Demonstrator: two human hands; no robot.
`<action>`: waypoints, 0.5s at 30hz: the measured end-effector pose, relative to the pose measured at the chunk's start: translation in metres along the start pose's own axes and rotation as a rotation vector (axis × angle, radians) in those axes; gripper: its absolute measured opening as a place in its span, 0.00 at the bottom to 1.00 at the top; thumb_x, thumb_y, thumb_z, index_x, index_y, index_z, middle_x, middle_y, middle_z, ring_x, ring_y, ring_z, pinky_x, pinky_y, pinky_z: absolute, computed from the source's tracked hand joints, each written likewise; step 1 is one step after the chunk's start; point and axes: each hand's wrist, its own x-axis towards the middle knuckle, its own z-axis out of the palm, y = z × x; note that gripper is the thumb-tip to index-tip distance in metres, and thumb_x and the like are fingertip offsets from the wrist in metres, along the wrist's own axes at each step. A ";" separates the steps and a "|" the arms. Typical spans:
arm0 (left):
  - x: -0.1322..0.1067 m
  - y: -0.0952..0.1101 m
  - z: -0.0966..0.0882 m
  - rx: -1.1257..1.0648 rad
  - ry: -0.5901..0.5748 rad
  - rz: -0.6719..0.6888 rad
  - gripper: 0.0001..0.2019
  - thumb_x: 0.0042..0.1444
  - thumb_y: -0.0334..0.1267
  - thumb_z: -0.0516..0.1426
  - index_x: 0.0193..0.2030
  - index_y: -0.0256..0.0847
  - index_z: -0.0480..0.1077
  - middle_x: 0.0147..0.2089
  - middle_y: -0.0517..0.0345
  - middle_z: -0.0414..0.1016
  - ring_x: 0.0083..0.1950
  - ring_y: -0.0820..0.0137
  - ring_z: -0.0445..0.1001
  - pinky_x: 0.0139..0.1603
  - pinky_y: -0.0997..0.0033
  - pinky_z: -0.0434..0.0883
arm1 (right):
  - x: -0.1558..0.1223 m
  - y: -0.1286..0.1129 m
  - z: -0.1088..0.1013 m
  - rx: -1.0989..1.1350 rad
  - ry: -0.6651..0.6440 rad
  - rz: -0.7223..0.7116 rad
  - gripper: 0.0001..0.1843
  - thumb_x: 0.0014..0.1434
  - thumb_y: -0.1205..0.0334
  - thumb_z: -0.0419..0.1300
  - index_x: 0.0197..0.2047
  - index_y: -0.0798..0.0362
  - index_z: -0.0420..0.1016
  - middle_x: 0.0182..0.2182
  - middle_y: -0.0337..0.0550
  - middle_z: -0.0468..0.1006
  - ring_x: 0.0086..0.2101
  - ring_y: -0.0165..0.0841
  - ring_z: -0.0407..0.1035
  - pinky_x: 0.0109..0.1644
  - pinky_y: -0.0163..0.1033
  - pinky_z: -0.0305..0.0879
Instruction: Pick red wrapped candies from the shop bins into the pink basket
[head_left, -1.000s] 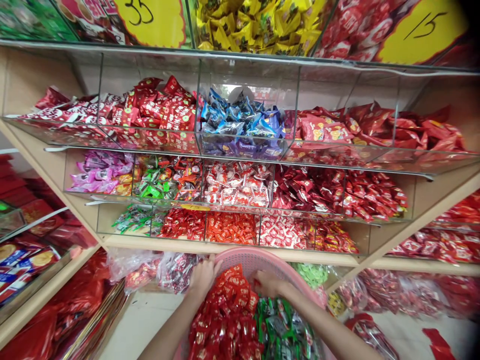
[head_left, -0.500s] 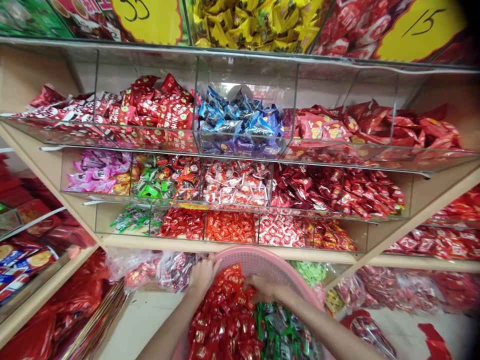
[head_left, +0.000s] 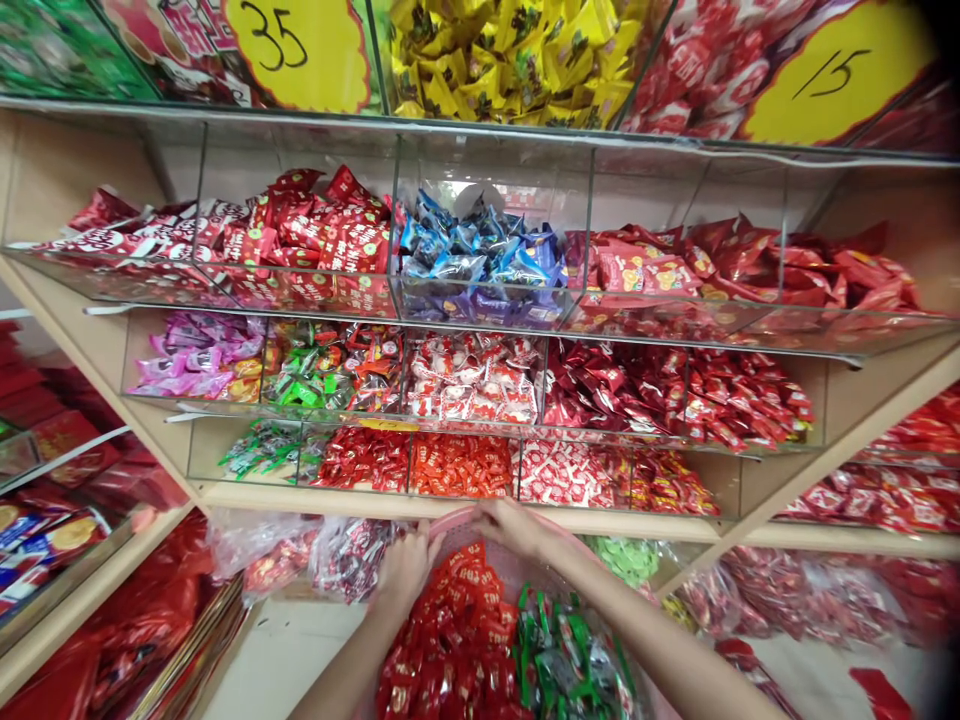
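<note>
Head view, your left hand clasped on the left rim of the pink basket, your right hand curled over its far rim, red sweets and green packets heaped inside, near you, between your forearms.

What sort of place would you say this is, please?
Probably a sweet shop: clear shelf bins of wrapped candies, yellow price tags reading 35 and 15, and a pink basket of sweets held by the left hand.
</note>
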 end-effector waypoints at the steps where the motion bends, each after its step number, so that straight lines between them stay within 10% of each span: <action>1: 0.000 0.000 0.000 0.000 0.001 -0.003 0.25 0.61 0.50 0.36 0.49 0.36 0.65 0.34 0.45 0.77 0.35 0.57 0.76 0.32 0.63 0.70 | 0.013 -0.003 -0.006 0.006 0.064 -0.020 0.10 0.57 0.59 0.52 0.34 0.54 0.73 0.30 0.40 0.75 0.30 0.28 0.66 0.33 0.31 0.57; 9: 0.002 -0.002 0.004 -0.010 -0.020 -0.023 0.25 0.61 0.50 0.36 0.51 0.38 0.64 0.37 0.44 0.76 0.37 0.61 0.76 0.35 0.64 0.70 | 0.100 -0.035 0.010 -0.130 0.037 0.473 0.31 0.51 0.37 0.52 0.39 0.57 0.75 0.42 0.57 0.76 0.44 0.43 0.70 0.43 0.41 0.63; 15: 0.002 -0.003 0.003 -0.025 -0.044 -0.024 0.24 0.61 0.50 0.37 0.52 0.37 0.63 0.39 0.42 0.75 0.39 0.59 0.76 0.36 0.63 0.70 | 0.125 -0.045 0.032 -0.150 0.010 0.613 0.30 0.45 0.40 0.60 0.43 0.56 0.75 0.46 0.57 0.75 0.48 0.47 0.68 0.45 0.45 0.65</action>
